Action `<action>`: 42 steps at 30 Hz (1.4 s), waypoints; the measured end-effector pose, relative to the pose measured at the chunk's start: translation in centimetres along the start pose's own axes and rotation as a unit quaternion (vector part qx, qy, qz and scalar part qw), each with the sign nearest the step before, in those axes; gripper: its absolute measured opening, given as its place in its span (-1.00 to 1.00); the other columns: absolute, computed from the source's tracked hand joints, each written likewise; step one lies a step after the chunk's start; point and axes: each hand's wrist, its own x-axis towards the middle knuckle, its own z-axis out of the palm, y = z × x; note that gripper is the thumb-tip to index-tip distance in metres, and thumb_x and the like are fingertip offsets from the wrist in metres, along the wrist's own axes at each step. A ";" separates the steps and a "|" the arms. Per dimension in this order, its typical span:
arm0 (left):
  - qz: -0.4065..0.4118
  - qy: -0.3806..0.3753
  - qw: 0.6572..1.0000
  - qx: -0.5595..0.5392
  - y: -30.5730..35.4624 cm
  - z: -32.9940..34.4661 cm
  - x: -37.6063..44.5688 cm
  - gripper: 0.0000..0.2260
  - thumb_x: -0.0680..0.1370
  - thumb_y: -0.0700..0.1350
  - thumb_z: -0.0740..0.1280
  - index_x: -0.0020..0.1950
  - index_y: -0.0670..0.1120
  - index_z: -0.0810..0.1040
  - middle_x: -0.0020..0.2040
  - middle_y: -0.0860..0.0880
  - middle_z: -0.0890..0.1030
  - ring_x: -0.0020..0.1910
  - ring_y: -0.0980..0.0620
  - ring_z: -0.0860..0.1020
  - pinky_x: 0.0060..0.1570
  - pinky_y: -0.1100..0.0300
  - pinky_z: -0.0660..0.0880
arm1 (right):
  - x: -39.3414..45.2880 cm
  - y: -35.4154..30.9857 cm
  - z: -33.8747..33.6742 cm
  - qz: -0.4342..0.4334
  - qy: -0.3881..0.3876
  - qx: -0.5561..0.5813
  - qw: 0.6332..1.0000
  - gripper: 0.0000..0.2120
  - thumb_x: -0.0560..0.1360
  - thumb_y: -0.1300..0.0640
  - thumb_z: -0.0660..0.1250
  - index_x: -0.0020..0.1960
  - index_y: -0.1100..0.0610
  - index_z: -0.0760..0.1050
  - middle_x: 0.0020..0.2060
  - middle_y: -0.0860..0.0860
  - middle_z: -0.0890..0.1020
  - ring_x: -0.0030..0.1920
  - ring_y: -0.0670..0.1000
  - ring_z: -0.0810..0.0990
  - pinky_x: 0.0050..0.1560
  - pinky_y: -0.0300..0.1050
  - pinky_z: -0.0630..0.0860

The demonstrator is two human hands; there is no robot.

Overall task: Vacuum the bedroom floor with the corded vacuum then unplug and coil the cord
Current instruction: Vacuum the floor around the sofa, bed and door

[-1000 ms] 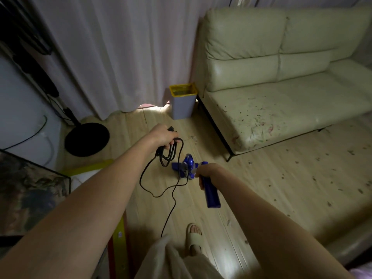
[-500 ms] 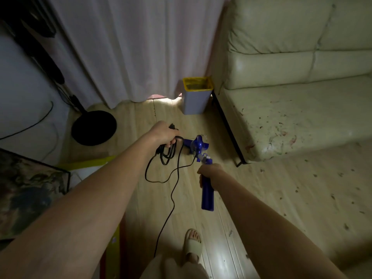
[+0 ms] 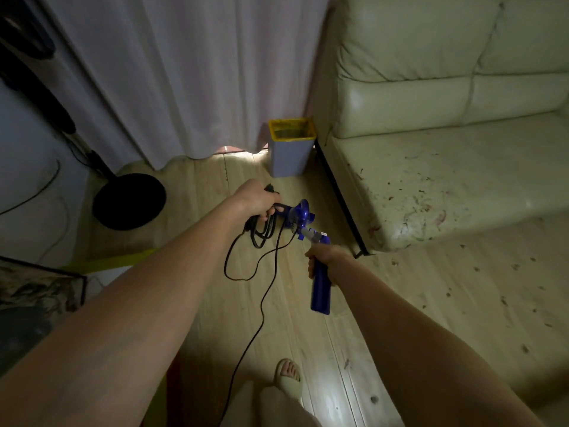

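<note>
Since a second ago, both arms are swinging toward the 12 o'clock corner, bringing the small blue plastic handheld vacuum [image 3: 303,218] closer to the grey plastic bin with a yellow rim [image 3: 291,149] and the cream leather sofa [image 3: 446,167]. The right hand [image 3: 326,257] is wrapping its fingers around the vacuum's long blue handle, at about 5 o'clock from the motor body, which is hovering low over the pale wooden plank floor [image 3: 431,297]. The left hand [image 3: 257,200] is clenching a bundle of the black power cord [image 3: 261,306] at 9 o'clock from the vacuum, several loops dangling below the fist. The rest of the cord is trailing down toward 6 o'clock, passing just beside the person's foot in a cream slipper [image 3: 289,380] (an easy snag). Stepping onto that slack is likely to jerk the loops from the fist, or drag the vacuum off line. Dark crumbs are littering the floor at 3 o'clock, so vacuuming appears unfinished.
</note>
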 end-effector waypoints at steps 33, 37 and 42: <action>-0.033 0.025 0.999 0.003 3.2 -0.6 10.6 -0.79 0.60 -0.15 0.27 -0.07 -0.26 0.62 -0.49 0.04 0.53 -0.53 0.14 0.39 -0.59 0.40 0.36 | 7.4 -12.3 -2.9 -0.093 0.052 -0.177 0.978 -0.66 0.53 0.32 0.30 0.26 0.26 0.30 -0.28 0.12 0.43 -0.38 0.02 0.46 -0.51 -0.17 0.37; -0.036 0.023 0.999 0.019 2.8 0.0 11.5 -0.78 0.61 -0.13 0.26 -0.11 -0.21 0.61 -0.41 0.01 0.54 -0.57 0.18 0.40 -0.55 0.41 0.37 | 9.0 -12.0 -3.4 -0.086 0.037 -0.203 0.975 -0.61 0.52 0.32 0.30 0.30 0.27 0.29 -0.24 0.14 0.50 -0.38 0.03 0.50 -0.50 -0.15 0.42; -0.041 0.008 0.999 0.027 2.9 0.9 11.5 -0.78 0.61 -0.14 0.25 -0.08 -0.23 0.61 -0.39 -0.01 0.53 -0.49 0.13 0.41 -0.48 0.37 0.38 | 8.2 -11.5 -5.4 -0.075 0.034 -0.257 0.963 -0.85 0.53 0.31 0.27 0.08 0.30 0.39 -0.30 0.15 0.53 -0.44 0.04 0.52 -0.52 -0.15 0.45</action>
